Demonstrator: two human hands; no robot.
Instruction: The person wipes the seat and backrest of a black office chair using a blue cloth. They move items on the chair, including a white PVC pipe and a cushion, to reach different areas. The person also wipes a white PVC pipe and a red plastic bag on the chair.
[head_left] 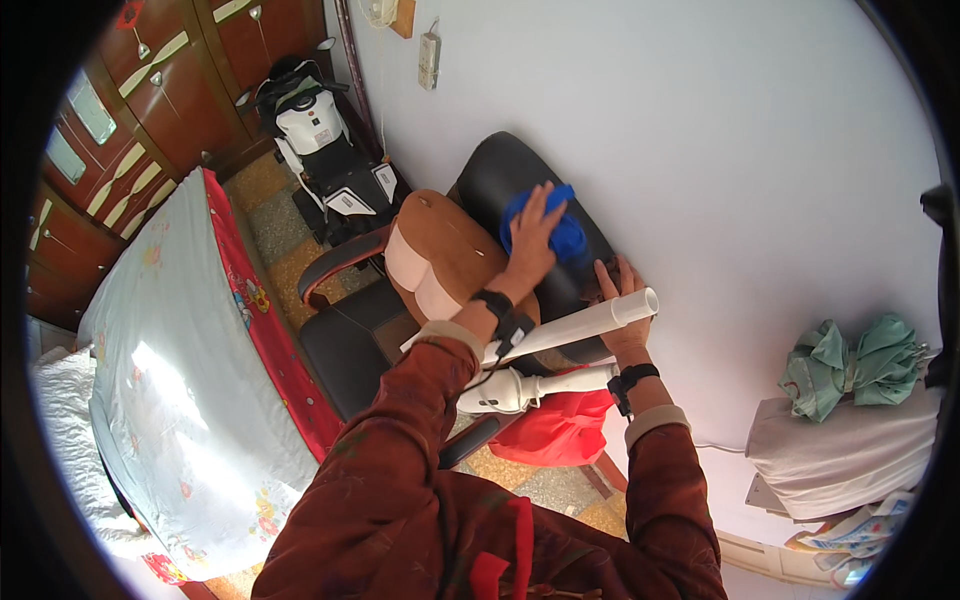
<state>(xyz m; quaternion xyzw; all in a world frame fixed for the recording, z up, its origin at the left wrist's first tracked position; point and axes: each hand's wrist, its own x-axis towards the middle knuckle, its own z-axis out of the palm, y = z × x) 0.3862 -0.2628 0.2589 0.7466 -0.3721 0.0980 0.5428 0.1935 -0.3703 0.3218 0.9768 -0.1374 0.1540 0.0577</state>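
A black padded armchair (345, 335) stands against the white wall, its tall backrest (497, 165) leaning toward the upper left. My left hand (533, 245) presses a bunched blue cloth (570, 238) onto the front of that backrest, with its fingers spread over the cloth. At the backrest's right edge, my right hand (622, 300) has its fingers around the side, and a white tube partly covers the palm. Between my arms, the white tube (580, 330) slants above a second white tubular part (510, 390). A brown and pink cushion (455, 245) leans on the chair seat.
Left of the chair is a bed (180, 380) with a pale floral cover. A white and black electric scooter (320, 130) stands beyond, near brown wooden cabinets (150, 90). Red fabric (555, 430) hangs below the tubes. Green folded umbrellas (850, 365) lie on a covered box (840, 450) at right.
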